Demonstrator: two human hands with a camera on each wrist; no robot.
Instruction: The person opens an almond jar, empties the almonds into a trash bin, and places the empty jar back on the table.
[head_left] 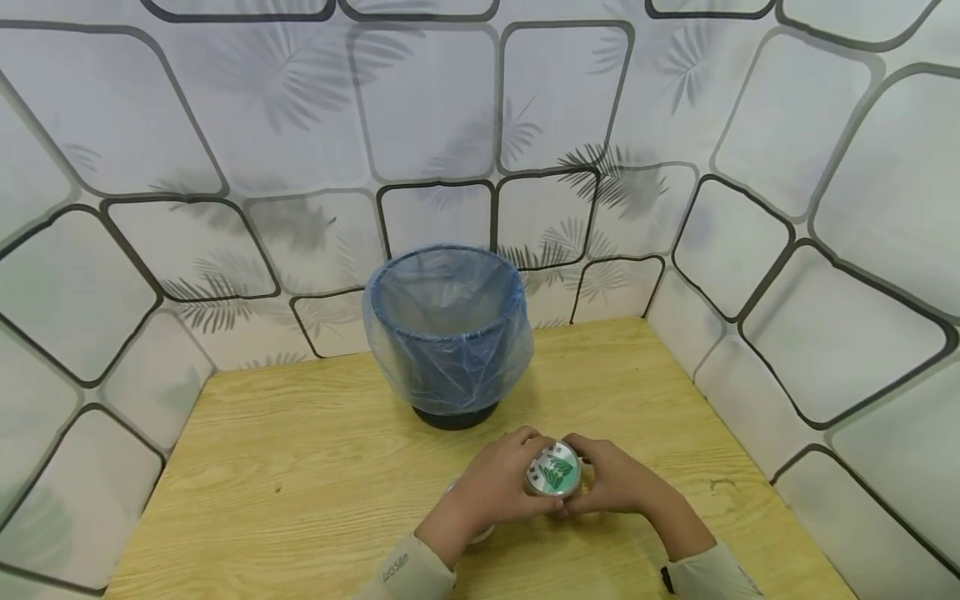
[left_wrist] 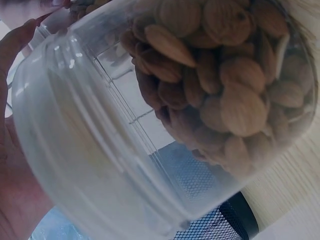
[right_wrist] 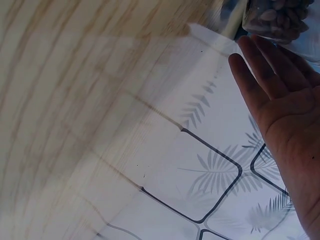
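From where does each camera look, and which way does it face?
Head: on the head, facing forward and down at the table, bin and lidded jar; left hand, right hand and sleeves show.
Left wrist: on that wrist, facing a nut jar close up, bin beyond; part of left hand shows.
Right wrist: on that wrist, facing table and patterned wall; right hand shows at right.
Shared: head and left wrist views both show the bin.

Two pale beige sleeves (head_left: 411, 573) are worn, the left marked with dark lettering (head_left: 395, 567).
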